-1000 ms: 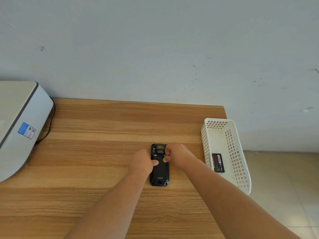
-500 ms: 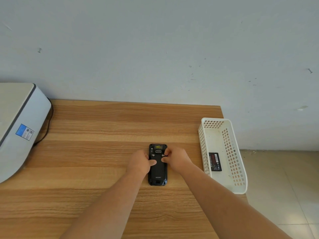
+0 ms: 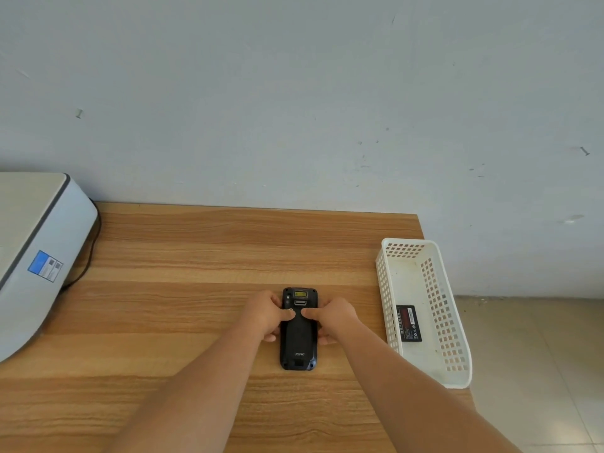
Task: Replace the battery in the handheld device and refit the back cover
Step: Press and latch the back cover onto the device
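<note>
One handheld device (image 3: 299, 335) lay face down near the table's (image 3: 196, 256) front edge, left hand (image 3: 266, 317) and right hand (image 3: 331, 317) grasping its sides, thumbs on its back cover (image 3: 299, 341). One white basket (image 3: 389, 308) at the right edge held one battery (image 3: 408, 323).

My table (image 3: 196, 256) is wood-look laminate w/ streaky grain, smooth, low sheen. The handheld device (image 3: 299, 341) under my thumbs is black plastic, back cover matt and slightly textured, w/ a small glossy window near the top. Basket (image 3: 428, 322) is white perforated plastic, semi-gloss. Battery (image 3: 408, 323) in it is black w/ a printed label, looks smooth. Machine (image 3: 36, 250) at left has a pale, smooth plastic shell. Wall (image 3: 294, 109) is matt paint, scuffed.
</note>
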Tool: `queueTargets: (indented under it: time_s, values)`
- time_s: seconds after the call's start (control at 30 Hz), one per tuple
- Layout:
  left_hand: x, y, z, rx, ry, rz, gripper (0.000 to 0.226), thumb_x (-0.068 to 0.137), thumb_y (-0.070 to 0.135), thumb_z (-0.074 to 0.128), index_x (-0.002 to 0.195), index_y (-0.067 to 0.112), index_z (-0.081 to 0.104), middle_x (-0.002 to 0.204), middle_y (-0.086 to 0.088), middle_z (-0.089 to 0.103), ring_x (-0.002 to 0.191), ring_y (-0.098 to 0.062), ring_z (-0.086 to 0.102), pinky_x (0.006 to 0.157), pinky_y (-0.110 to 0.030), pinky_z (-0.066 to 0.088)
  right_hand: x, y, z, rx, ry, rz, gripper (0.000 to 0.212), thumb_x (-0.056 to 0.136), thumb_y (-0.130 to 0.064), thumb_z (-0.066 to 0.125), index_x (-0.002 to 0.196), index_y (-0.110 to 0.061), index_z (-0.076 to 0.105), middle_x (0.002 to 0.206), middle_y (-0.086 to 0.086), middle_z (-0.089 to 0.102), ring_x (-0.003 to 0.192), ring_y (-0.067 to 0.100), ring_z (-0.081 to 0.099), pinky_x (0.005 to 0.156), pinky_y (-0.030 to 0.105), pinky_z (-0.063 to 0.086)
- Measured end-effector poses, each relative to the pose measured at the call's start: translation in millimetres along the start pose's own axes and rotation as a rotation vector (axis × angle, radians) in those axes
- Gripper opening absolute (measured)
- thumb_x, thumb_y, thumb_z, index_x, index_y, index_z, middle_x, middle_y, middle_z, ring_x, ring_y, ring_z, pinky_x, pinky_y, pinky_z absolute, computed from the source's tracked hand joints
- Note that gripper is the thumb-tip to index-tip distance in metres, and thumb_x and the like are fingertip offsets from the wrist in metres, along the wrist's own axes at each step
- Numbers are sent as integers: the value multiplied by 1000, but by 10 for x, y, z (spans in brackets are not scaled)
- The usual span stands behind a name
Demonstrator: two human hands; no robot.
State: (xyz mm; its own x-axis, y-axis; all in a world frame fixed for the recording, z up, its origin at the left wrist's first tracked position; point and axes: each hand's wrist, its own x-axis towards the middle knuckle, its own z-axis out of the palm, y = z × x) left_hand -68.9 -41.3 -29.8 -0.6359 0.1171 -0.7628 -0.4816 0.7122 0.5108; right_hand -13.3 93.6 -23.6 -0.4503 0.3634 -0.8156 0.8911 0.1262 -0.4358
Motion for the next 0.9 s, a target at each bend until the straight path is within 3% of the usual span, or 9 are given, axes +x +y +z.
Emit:
queueTargets:
  time_s: [0.1,0.3,0.53,0.73,0.9]
  values:
    - [33,38,6,2,0,-34,26,81,19,76,92,15,53,89,-9,67,76,-22,68,61,-35,59,37,-69,25,-73,24,27,35,82,-31,76,75,-10,48,77,11,64,71,26,70,71,38,62]
    - [59,14,25,10,26,-34,25,80,22,77,85,16,54,87,-9,70,77,-23,70,60,-34,59,89,-68,35,-96,13,27,33,82,-31,76,83,-8,52,83,13,68,74,26,72,72,40,62]
    - [38,-118,21,-47,9,-6,24,82,24,75,96,16,58,90,-6,69,79,-20,68,64,-35,59,107,184,-7,162,-15,-61,28,82,-11,76,104,-8,58,89,6,68,72,17,67,66,36,62]
    - [39,-155,57,-10,62,43,22,82,28,75,94,17,59,86,-3,69,74,-17,68,58,-31,56,122,253,26,121,36,-103,20,82,-21,77,87,-15,58,86,6,70,70,18,68,63,34,61]
    - [-12,-228,19,-67,3,70,25,82,25,76,100,18,60,93,-1,68,79,-17,69,59,-29,55,95,336,39,182,26,-112,24,80,-21,79,95,-12,63,88,8,71,73,18,68,70,39,62]
